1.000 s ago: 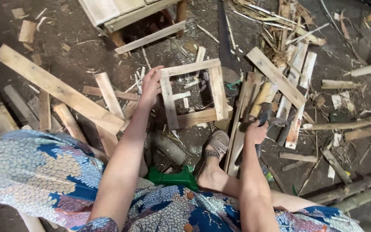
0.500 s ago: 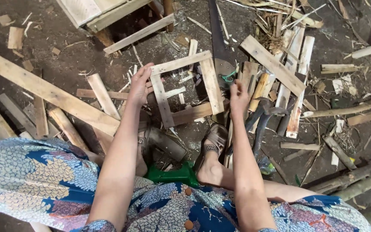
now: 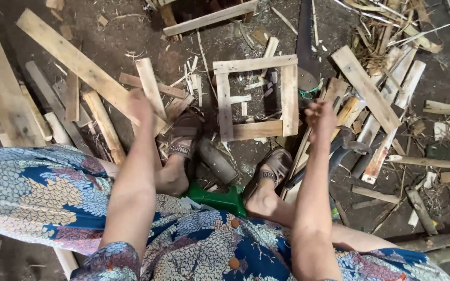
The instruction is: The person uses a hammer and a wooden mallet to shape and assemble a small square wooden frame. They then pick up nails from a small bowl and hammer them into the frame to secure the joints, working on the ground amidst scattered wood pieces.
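A square wooden frame (image 3: 255, 97) of four nailed slats lies on the dirt floor ahead of my feet. My left hand (image 3: 140, 106) hovers over loose planks (image 3: 149, 88) left of the frame, touching nothing I can make out; it is blurred and its fingers curl downward. My right hand (image 3: 321, 116) hangs in the air right of the frame, fingers loosely apart and holding nothing. Just below and right of it lies a dark hammer (image 3: 346, 144). Both hands are clear of the frame.
My sandalled feet (image 3: 182, 150) rest on the ground beside a green plastic object (image 3: 220, 199). A black hand saw (image 3: 305, 52) lies behind the frame. A long plank (image 3: 79, 65) runs at the left; slats (image 3: 371, 88) and scraps are heaped at the right.
Both hands have let go of the frame and drawn back toward me. The frame now lies flat, and the view has shifted slightly.
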